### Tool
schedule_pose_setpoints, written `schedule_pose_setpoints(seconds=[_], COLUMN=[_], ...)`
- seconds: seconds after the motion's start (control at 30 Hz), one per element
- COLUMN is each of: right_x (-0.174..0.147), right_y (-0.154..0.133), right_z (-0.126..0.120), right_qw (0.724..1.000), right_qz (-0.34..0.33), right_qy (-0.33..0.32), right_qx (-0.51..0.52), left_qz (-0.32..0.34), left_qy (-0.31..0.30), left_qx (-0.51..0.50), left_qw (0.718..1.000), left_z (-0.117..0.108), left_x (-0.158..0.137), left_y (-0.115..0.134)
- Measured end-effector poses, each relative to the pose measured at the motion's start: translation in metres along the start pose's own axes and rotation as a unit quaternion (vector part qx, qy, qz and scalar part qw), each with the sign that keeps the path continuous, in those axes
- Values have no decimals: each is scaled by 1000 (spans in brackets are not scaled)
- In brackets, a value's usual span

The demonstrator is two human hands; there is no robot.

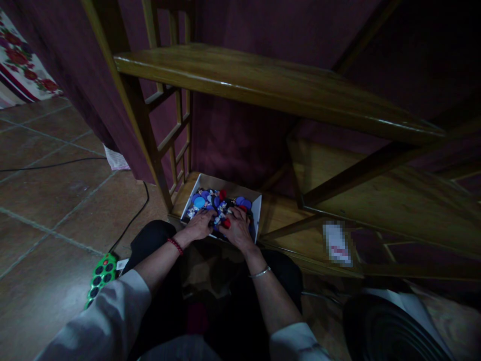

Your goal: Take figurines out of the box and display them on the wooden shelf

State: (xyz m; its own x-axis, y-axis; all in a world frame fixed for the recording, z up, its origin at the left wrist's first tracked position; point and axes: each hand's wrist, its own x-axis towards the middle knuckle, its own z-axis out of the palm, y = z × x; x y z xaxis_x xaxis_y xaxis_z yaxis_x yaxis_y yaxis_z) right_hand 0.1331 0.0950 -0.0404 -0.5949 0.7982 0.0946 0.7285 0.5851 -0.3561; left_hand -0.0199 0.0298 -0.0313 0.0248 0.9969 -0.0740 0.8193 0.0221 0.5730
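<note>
A shallow white box [256, 210] rests on the low wooden shelf in front of me. Inside lies a pile of small pieces: a light blue disc [199, 202], purple-blue discs [243, 202], red bits [223, 194] and several white-and-dark ones too small to name. My left hand [201, 224], with a red bead bracelet on its wrist, reaches over the near left side into the pile. Beside it, my right hand [237, 228] lies on the pieces with its fingers apart; a silver bangle circles that wrist. The pieces partly hide the fingertips of both hands.
A thick wooden shelf board [263, 82] juts out above the box. Slanting wooden panels [356, 190] stand to the right, near a blurred pale packet [338, 244]. A green power strip [100, 278] and cable lie on the floor at left. A dark round ribbed object [391, 331] sits lower right.
</note>
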Motion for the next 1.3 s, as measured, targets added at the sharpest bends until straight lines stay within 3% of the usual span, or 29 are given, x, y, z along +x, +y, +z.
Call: schedule_pose_setpoints(seconds=[0.77,1.3], right_x=[1,0], right_y=[1,7], right_z=[1,4], right_qw=[998,999], right_qz=[-14,-8], right_qy=[46,35], right_qx=[40,40], left_qz=[-33,-87], left_qy=[16,40], left_qx=[-52,-42], left_qw=[998,995], left_z=[-1,5], left_x=[3,11], left_y=[7,7])
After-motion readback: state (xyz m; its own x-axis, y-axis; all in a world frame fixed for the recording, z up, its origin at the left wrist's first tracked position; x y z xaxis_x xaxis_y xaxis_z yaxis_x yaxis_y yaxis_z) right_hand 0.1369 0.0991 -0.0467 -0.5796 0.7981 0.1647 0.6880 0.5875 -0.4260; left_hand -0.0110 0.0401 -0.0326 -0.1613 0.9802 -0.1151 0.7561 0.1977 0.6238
